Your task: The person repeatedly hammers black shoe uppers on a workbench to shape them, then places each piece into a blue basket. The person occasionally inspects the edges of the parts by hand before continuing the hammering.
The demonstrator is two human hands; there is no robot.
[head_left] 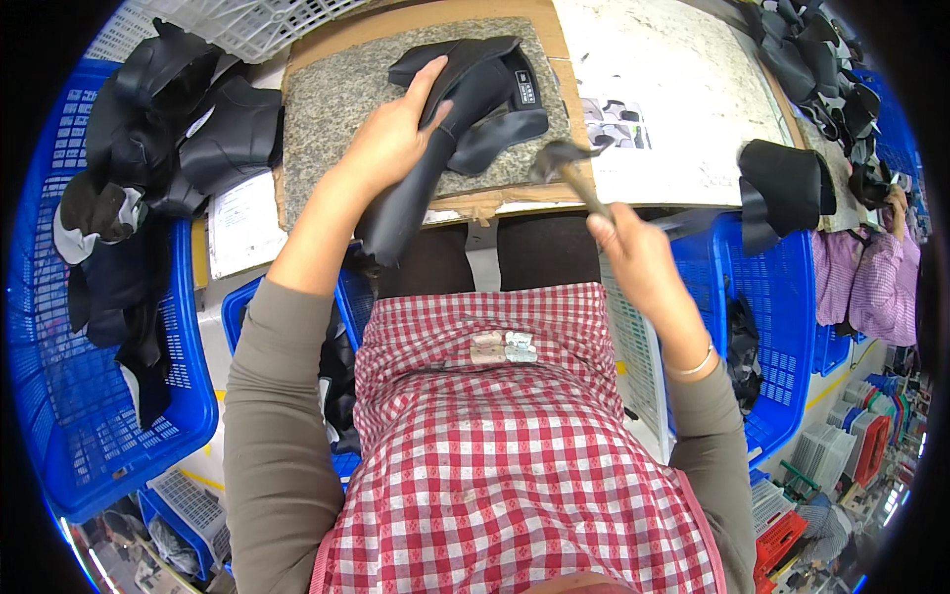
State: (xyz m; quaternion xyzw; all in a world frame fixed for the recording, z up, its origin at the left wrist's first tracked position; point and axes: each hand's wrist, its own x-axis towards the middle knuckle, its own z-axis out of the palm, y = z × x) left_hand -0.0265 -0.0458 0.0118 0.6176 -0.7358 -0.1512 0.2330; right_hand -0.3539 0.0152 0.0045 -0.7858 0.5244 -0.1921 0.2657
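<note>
A black leather boot upper (477,97) lies on a speckled grey stone slab (332,94), its long shaft hanging over the near edge of the bench. A small printed label shows inside its opening at the far right. My left hand (391,137) grips the upper near its middle, index finger along the top and thumb apart; its other fingers are partly hidden. To the right, my right hand (638,259) is closed round the handle of a hammer (566,163). The hammer head is raised beside the slab, apart from the upper and slightly blurred.
Blue crates (188,386) stand at the left, with black boot uppers (233,134) piled above. Another black upper (787,188) sits at the white bench top's (683,79) right end. A white basket (247,25) is at the far left; a person in pink (871,282) works at right.
</note>
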